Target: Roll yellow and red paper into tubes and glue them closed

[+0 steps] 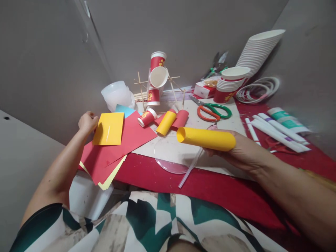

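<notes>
From my remote feed I see the right hand (240,150) gripping a yellow tube (207,138) right of centre; centre-left, the left hand (88,121) curls at a yellow card's (109,127) edge, whether pinching it I can't tell.

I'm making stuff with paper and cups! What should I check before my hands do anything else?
1. Right hand holding the yellow tube: ok.
2. Tube's seam stuck down: cannot tell.
3. Left hand gripping the yellow paper: cannot tell; its fingertips are hidden.
4. Scissors out of both hands: ok, lying on the white board.
5. Small cup standing upright: not ok, it's on its side.
</notes>
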Demonstrator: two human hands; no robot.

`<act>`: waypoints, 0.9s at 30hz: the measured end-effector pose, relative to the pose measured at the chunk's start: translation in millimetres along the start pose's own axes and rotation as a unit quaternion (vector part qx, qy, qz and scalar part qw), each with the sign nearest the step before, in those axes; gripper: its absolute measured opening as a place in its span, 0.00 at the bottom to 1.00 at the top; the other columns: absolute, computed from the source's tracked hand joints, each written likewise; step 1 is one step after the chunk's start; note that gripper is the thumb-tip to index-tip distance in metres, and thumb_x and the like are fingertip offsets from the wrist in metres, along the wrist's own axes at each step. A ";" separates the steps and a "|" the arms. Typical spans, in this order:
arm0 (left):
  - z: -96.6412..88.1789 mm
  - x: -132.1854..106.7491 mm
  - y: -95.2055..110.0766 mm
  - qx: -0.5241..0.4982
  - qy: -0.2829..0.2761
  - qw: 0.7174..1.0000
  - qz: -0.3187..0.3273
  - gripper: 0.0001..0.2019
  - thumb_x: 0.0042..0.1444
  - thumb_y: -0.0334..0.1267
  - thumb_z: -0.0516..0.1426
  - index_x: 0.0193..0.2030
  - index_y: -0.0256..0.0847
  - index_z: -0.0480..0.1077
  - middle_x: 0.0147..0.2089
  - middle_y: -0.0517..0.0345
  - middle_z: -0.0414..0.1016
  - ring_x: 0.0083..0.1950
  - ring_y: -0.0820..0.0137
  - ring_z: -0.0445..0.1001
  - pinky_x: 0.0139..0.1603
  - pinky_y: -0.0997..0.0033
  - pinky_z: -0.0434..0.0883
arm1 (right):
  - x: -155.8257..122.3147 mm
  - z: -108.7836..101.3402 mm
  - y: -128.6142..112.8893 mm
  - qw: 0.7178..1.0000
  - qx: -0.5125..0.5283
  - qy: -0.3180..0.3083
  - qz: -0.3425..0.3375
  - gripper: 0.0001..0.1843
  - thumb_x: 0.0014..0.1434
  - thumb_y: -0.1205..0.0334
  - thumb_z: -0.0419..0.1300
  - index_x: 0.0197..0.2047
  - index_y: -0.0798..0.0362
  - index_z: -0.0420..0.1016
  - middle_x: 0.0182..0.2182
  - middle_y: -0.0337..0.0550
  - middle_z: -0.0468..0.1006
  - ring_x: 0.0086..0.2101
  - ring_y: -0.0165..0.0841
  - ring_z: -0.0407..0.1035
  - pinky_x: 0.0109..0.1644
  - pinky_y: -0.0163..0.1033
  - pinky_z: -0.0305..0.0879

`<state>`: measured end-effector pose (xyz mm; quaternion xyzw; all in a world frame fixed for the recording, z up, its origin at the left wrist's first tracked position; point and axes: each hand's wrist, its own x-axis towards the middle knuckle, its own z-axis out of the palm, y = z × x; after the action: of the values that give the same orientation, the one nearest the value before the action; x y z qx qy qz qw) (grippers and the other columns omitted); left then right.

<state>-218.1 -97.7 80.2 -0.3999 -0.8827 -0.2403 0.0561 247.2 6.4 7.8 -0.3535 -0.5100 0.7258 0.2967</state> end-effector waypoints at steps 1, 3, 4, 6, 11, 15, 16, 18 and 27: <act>3.8 -2.8 6.9 0.012 0.028 0.999 0.008 0.18 0.56 0.41 0.60 0.52 0.37 0.71 0.42 0.41 0.78 0.51 0.47 0.75 0.51 0.47 0.69 | 0.8 -1.5 0.5 1.000 0.001 0.001 0.002 0.09 0.33 0.63 0.70 0.20 0.55 0.76 0.17 0.40 0.75 0.19 0.29 0.66 0.23 0.32 0.64; 17.0 -11.5 27.6 0.021 0.046 0.998 0.035 0.23 0.57 0.44 0.58 0.59 0.40 0.68 0.48 0.43 0.78 0.54 0.49 0.75 0.55 0.51 0.67 | 2.6 -5.2 2.0 1.000 0.008 0.007 0.004 0.09 0.34 0.63 0.70 0.21 0.55 0.76 0.17 0.40 0.75 0.19 0.29 0.67 0.24 0.31 0.64; 26.1 -17.1 40.8 0.016 0.036 0.998 0.056 0.25 0.57 0.46 0.58 0.61 0.42 0.67 0.49 0.46 0.79 0.53 0.53 0.76 0.54 0.55 0.68 | 3.7 -6.9 2.9 1.000 0.013 0.010 0.004 0.09 0.34 0.63 0.70 0.22 0.55 0.77 0.17 0.40 0.75 0.20 0.29 0.67 0.24 0.31 0.65; 47.3 -29.0 70.1 -0.020 -0.040 0.991 0.129 0.31 0.57 0.51 0.58 0.66 0.42 0.63 0.51 0.47 0.79 0.48 0.58 0.78 0.50 0.61 0.70 | 5.8 -9.7 4.6 0.999 0.030 0.020 -0.001 0.09 0.37 0.61 0.71 0.24 0.54 0.78 0.18 0.40 0.75 0.20 0.29 0.67 0.24 0.31 0.65; 96.5 -44.9 129.1 -0.020 -0.202 0.954 0.220 0.50 0.50 0.55 0.64 0.75 0.41 0.48 0.58 0.41 0.75 0.53 0.52 0.77 0.50 0.59 0.70 | 8.9 -10.6 3.1 0.997 0.057 0.043 -0.003 0.10 0.39 0.58 0.72 0.26 0.53 0.80 0.20 0.40 0.76 0.22 0.29 0.67 0.24 0.31 0.65; 113.8 -36.7 137.9 -0.004 -0.222 0.949 0.224 0.47 0.51 0.47 0.64 0.75 0.43 0.50 0.55 0.43 0.77 0.51 0.51 0.77 0.48 0.59 0.70 | 9.0 -9.0 -3.2 0.996 0.072 0.054 -0.002 0.12 0.36 0.57 0.73 0.25 0.54 0.81 0.18 0.39 0.75 0.20 0.28 0.65 0.23 0.32 0.65; 114.5 -33.5 135.6 -0.007 -0.224 0.949 0.224 0.46 0.52 0.46 0.64 0.75 0.43 0.50 0.54 0.44 0.77 0.51 0.52 0.77 0.48 0.59 0.71 | 9.1 -9.1 -4.1 0.995 0.077 0.059 -0.001 0.13 0.36 0.57 0.74 0.26 0.54 0.81 0.18 0.39 0.75 0.19 0.28 0.64 0.23 0.32 0.65; 111.6 -27.4 127.5 -0.020 -0.230 0.948 0.221 0.45 0.53 0.46 0.63 0.75 0.43 0.50 0.54 0.44 0.77 0.49 0.56 0.77 0.48 0.60 0.71 | 9.8 -10.1 -4.5 0.994 0.085 0.070 0.005 0.15 0.34 0.57 0.75 0.27 0.54 0.81 0.19 0.40 0.76 0.20 0.29 0.66 0.24 0.32 0.66; 63.9 -1.0 53.5 -0.135 -0.138 0.966 0.172 0.47 0.47 0.43 0.66 0.73 0.47 0.54 0.58 0.44 0.72 0.50 0.59 0.75 0.53 0.56 0.74 | 15.7 -14.5 2.4 0.991 0.095 0.085 0.036 0.18 0.32 0.55 0.77 0.27 0.55 0.82 0.19 0.44 0.78 0.20 0.30 0.68 0.23 0.30 0.67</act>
<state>-172.3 -38.2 44.1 -0.5788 -0.7595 -0.2861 -0.0799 249.9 25.8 -1.1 -0.4022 -0.3990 0.7482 0.3452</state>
